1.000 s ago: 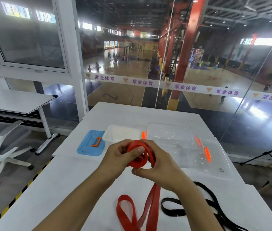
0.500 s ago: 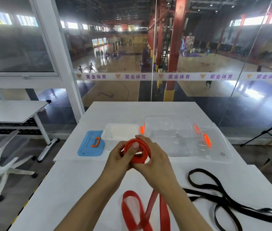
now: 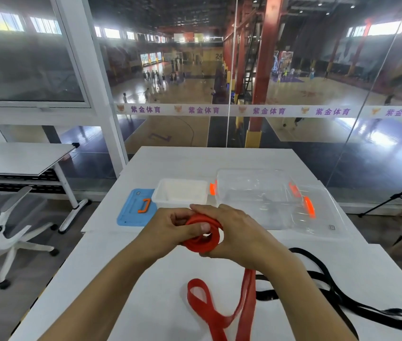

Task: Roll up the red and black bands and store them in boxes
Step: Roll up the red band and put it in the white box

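White table [image 3: 145,279]: both hands' fingers curled round red band [image 3: 203,238] coil, left hand [image 3: 170,228], right hand [image 3: 239,232].

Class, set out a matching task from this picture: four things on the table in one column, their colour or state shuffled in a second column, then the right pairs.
Things
1. red band
2. black band
3. flat lid
4. large box

States
A. see-through, orange clips
B. half coiled, gripped by both hands
C. blue, orange handle
D. lying loose on the table

Pairs: 1-B, 2-D, 3-C, 4-A
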{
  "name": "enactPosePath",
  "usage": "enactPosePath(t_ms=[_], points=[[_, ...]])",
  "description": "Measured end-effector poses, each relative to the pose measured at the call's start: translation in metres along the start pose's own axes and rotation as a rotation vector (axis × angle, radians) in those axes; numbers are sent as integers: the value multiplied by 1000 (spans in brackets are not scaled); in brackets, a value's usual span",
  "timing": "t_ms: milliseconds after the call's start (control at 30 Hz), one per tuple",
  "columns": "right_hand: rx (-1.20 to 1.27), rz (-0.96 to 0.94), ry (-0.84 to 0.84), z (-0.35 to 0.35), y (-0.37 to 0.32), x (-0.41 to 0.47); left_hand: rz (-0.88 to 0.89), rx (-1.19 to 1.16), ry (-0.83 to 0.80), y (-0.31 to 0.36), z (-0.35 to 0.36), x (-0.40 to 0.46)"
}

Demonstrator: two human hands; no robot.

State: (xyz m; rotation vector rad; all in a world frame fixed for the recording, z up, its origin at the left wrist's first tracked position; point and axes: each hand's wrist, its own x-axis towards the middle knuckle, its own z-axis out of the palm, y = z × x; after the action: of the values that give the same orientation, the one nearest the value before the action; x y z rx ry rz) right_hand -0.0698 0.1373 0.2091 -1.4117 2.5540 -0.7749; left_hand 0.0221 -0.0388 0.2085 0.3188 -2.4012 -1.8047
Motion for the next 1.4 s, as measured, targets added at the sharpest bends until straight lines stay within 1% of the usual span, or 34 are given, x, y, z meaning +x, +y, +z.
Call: enactPosePath(t_ms=[133,300,467,567,667,733,800,867,933,1000,1133,1233,1333,1400], points=[[59,41,39,4,4,0,51,-94,114,-3,12,-1],[298,92,82,6,10,-8,92,-190,226,1,24,-1],[441,127,252,24,2,-11,73,-329,339,4,38,0],[515,143,318,41,-1,-14,38,-396,441,3,43,1],[581,170,400,61,-6,-16,12,-427,500,2,49,1],[601,203,458,69,-10,-14,10,-460,532,0,56,1],[569,232,498,72,-14,-10,-3,-497,559,-3,61,1],[520,262,532,73,-16,-8,-31,-504,537,-5,63,0],[475,286,563,72,-15,-7,-63,-497,468,-7,63,0],[412,302,543,67,-12,-8,-85,-484,403,-9,61,-3],[310,244,385,54,-1,-10,-137,-455,281,-17,48,-8],[239,172,241,42,9,-12,-173,-389,100,-25,33,-12],[103,111,38,32,14,-13,-139,-282,-31,-30,14,-15],[55,63,-39,29,13,-14,-112,-196,-79,-28,4,-15]])
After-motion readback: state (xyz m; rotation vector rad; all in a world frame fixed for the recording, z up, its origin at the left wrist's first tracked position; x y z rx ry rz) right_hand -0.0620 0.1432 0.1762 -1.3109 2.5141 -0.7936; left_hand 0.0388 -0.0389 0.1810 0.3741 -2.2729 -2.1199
